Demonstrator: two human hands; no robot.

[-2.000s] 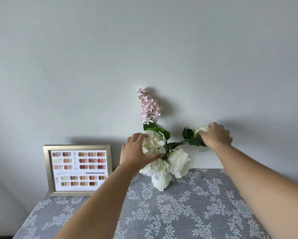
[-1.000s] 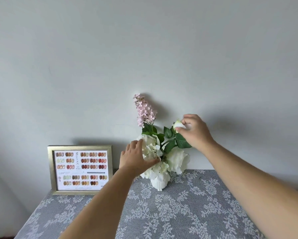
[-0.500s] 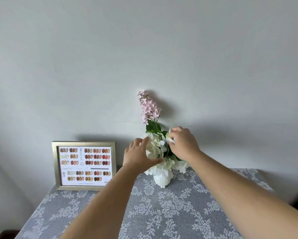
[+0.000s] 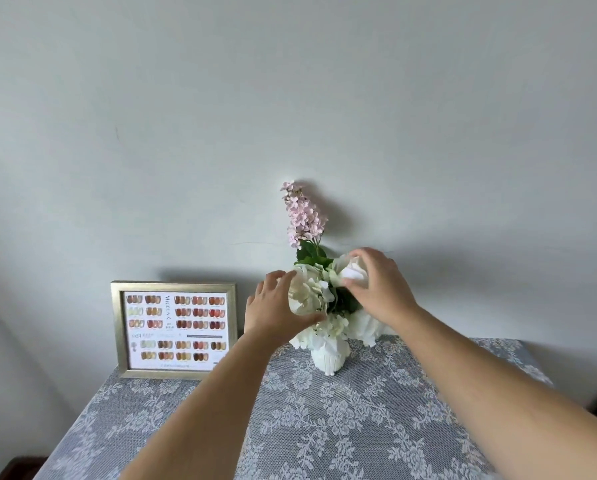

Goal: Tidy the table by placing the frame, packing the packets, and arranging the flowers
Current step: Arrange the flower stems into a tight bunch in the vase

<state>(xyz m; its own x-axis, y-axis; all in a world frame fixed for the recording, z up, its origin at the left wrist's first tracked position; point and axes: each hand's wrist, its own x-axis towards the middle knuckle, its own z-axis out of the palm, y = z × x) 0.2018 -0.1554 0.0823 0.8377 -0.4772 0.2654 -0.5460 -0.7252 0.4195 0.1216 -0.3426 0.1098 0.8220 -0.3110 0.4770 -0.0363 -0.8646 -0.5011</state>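
A small white vase [image 4: 329, 355] stands at the back middle of the table and holds white blooms, green leaves and a tall pink flower spike [image 4: 302, 214]. My left hand [image 4: 276, 311] cups a white hydrangea bloom [image 4: 307, 294] from the left, thumb under it. My right hand [image 4: 382, 289] pinches a white rose [image 4: 350, 271] at the upper right of the bunch, close against the hydrangea. A gold-edged frame [image 4: 176, 330] with a nail colour chart leans upright against the wall to the left of the vase. No packets are in view.
The table wears a grey lace cloth [image 4: 324, 427] with white flower patterns. A plain pale wall [image 4: 290, 98] rises right behind the table. The table's left edge [image 4: 79, 414] and right edge [image 4: 536, 368] drop off to dark floor.
My right hand has brought the white rose from far out on the right in and down into the bunch beside the hydrangea. My left hand has stayed on the hydrangea.
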